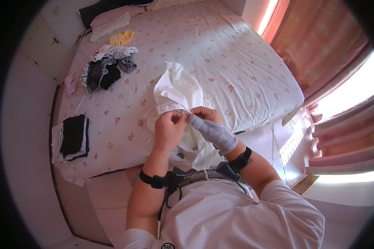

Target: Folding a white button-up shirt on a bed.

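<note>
A white shirt-like garment [178, 82] lies bunched on the bed's near edge, and part of it hangs toward my lap. My left hand [170, 127] pinches its band-like edge between thumb and fingers. Close beside it, my right hand [210, 124] grips the same edge, the fingertips of both hands nearly touching. A grey thumb and wrist brace [216, 135] covers much of my right hand. Whatever small part of the cloth sits between the fingertips is hidden. A dark round emblem [180, 155] shows on the lower part of the garment.
The bed [174, 43] has a flowered sheet. A loose clothes heap [104, 70] and a yellow cloth [122, 38] lie far left. Folded dark clothes [73, 137] are stacked near left. Pillows [112, 25] rest at the back. Curtains [324, 40] hang on the right.
</note>
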A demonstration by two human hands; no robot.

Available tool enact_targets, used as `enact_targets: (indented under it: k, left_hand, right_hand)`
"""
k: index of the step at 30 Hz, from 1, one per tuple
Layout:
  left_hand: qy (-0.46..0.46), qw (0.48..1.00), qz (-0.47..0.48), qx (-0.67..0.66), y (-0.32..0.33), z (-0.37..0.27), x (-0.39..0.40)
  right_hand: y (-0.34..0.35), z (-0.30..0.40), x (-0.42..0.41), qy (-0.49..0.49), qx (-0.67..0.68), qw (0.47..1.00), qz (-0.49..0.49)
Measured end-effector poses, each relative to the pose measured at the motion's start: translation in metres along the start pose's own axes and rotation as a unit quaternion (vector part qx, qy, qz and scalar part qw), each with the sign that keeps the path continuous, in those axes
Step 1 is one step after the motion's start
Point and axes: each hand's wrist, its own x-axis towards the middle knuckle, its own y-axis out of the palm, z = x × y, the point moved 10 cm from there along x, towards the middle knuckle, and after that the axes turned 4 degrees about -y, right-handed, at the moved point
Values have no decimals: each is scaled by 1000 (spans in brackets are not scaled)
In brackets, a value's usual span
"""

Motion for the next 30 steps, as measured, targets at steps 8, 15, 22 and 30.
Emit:
enact_targets:
  k: [8, 15, 22, 30]
  left_hand:
    - [-77, 991, -17, -105, 5, 35, -6]
    - [17, 991, -30, 131, 10, 1, -12]
    - [-40, 999, -6, 12, 11, 25, -14]
    - [-92, 981, 66, -160, 20, 43, -13]
  right_hand:
    - [11, 3, -9, 42, 108, 993, 18]
    - [24, 48, -13, -166, -238, 954, 68]
    - [15, 43, -5, -163, -331, 927, 68]
    - [7, 14, -5, -44, -178, 980, 80]
